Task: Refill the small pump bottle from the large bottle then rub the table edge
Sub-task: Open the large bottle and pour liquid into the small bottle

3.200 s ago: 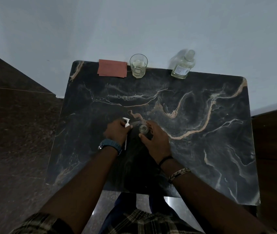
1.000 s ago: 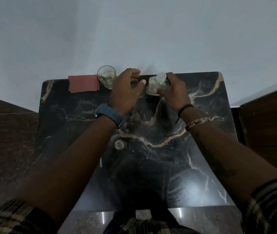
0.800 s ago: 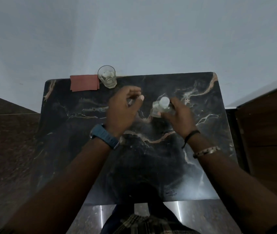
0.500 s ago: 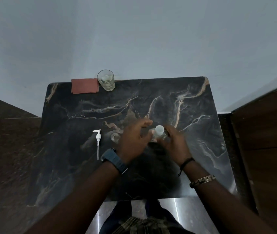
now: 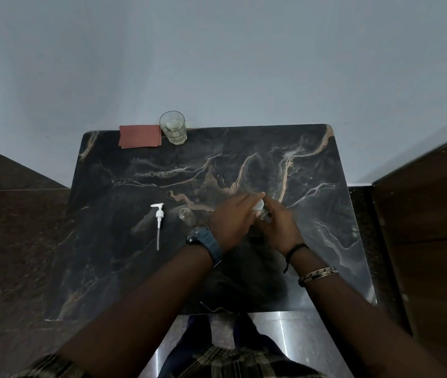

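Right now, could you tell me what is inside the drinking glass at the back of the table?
The glass holds a shallow layer of pale liquid, well below its rim. Light shapes show in it, too unclear to identify. It stands beside the red cloth.

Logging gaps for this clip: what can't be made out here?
Head view only:
- Large bottle: body hidden by both hands; only the cap shows.
- Whether that cap is loosened: left hand fingers cover it.
- Small bottle: clear on dark table, fill level unreadable.
- Right hand grip: palm side hidden.
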